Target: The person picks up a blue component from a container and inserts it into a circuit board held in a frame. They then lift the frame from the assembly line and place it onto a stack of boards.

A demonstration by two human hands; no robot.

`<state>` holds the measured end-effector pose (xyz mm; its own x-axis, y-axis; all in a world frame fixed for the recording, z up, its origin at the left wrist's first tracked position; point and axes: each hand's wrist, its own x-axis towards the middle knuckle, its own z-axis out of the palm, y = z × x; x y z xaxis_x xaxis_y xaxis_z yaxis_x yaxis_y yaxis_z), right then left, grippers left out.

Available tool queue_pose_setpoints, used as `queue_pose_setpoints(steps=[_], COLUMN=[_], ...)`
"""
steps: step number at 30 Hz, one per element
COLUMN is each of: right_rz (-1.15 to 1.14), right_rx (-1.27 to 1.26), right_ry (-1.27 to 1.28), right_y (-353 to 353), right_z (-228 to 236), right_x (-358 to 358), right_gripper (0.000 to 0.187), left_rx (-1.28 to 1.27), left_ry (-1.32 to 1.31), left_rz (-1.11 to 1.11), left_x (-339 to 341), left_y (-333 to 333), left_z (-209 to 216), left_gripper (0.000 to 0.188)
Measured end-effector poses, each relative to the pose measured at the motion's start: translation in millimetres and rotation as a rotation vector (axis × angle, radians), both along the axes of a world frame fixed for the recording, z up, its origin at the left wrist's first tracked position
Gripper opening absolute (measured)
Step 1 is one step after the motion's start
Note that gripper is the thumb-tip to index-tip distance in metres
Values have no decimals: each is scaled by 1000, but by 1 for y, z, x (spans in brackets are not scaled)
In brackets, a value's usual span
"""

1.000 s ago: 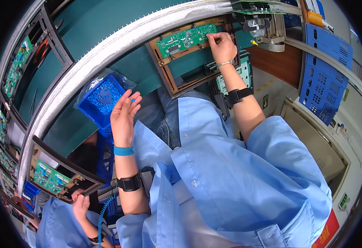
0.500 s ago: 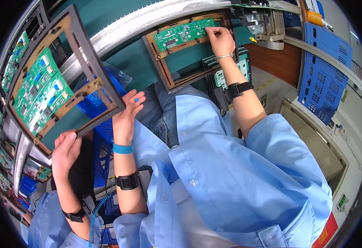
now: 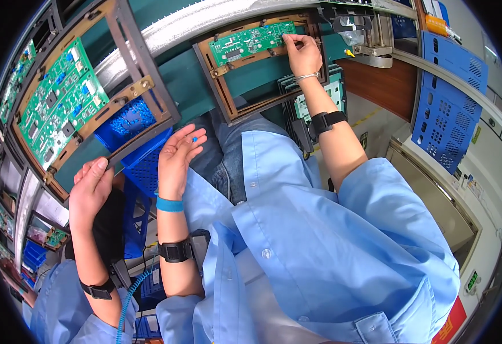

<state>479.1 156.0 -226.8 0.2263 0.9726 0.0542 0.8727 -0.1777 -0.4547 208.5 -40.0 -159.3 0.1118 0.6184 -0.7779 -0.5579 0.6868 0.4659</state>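
Observation:
My left hand (image 3: 176, 160) is palm up, fingers loosely curled and parted, carrying a small blue component (image 3: 195, 139) at its fingers. A teal strap (image 3: 169, 205) circles that wrist. Thumb and fingertips of my right hand (image 3: 304, 55) are pinched together at the right end of a green circuit board (image 3: 253, 42); whatever lies between them is hidden. The board sits in the far part of a brown-and-black carrier frame (image 3: 223, 92). On the left, a co-worker's hand (image 3: 92, 186) grips the near edge of another carrier frame (image 3: 142, 141) with green circuit boards (image 3: 61, 94).
Below the co-worker's frame is a blue bin (image 3: 126, 121) of small blue components. A silver rail (image 3: 205, 22) runs along the far side. More framed boards (image 3: 332, 94) stand right of my lap. A perforated blue panel (image 3: 449, 97) stands at the far right.
The co-worker's frame has shifted and tilted, revealing more of the blue bin. My right hand and its carrier frame appear slightly farther left. The blue component stays with my left hand.

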Motion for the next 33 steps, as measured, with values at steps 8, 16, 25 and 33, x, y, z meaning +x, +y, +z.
queue_pose_setpoints(steps=[8, 16, 25, 33], right_rz=[82, 172, 48, 364], right_rx=[6, 110, -171, -115], right_ry=[-81, -432, 8, 449], right_y=[3, 7, 13, -23], right_z=[-2, 2, 5, 37], right_x=[1, -3, 6, -21], right_gripper=[19, 22, 21, 22], left_rx=[9, 2, 14, 51], left_ry=[-3, 13, -11, -103], left_rz=[23, 3, 6, 41], left_x=[4, 4, 12, 23], left_y=[-6, -3, 4, 17], left_z=[-5, -3, 4, 23], left_gripper=[31, 32, 29, 31])
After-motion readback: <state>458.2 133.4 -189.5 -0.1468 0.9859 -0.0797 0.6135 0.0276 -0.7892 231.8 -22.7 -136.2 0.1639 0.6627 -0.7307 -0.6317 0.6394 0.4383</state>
